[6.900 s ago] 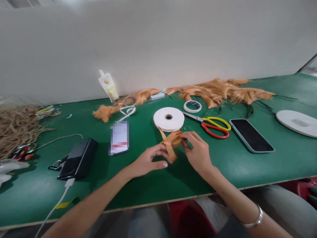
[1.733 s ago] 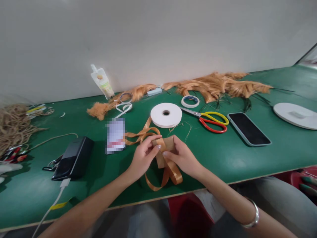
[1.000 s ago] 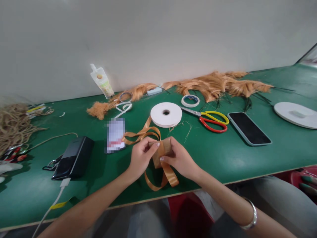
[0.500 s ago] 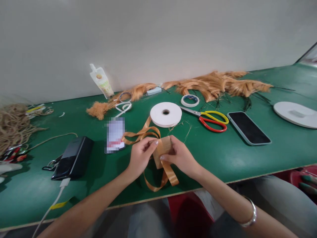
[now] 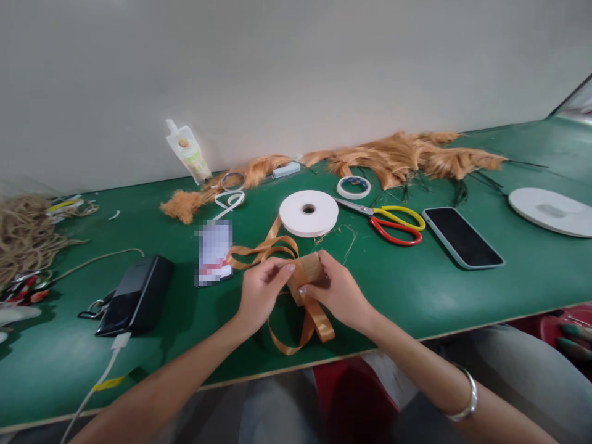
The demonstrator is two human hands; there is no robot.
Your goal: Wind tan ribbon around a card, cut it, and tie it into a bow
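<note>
Near the table's front edge, a small light-brown block (image 5: 312, 266), flat-sided and wood-like, is held between my two hands. A shiny orange ribbon (image 5: 324, 325) lies across it, and a loop of it hangs below. My left hand (image 5: 259, 295) is closed, thumb and fingers pinching the ribbon at the block's upper left. My right hand (image 5: 345, 295) grips the block from the right, its thumb pressing on the ribbon across the front. Behind them is a white ribbon spool (image 5: 296, 217), with more ribbon trailing from it in loops toward my left hand.
Red-and-yellow-handled scissors (image 5: 398, 226), a tape roll (image 5: 354, 187) and a dark-screened phone (image 5: 462, 238) lie to the right. Orange fibre bundles (image 5: 393, 157) line the wall. At left are another phone (image 5: 214, 253), a black power bank (image 5: 136, 296) and twine (image 5: 28, 234).
The block has tilted slightly in my hands, and the ribbon hanging below my right thumb has curled into a rounder loop. Both hands keep their grip; the view has shifted very slightly.
</note>
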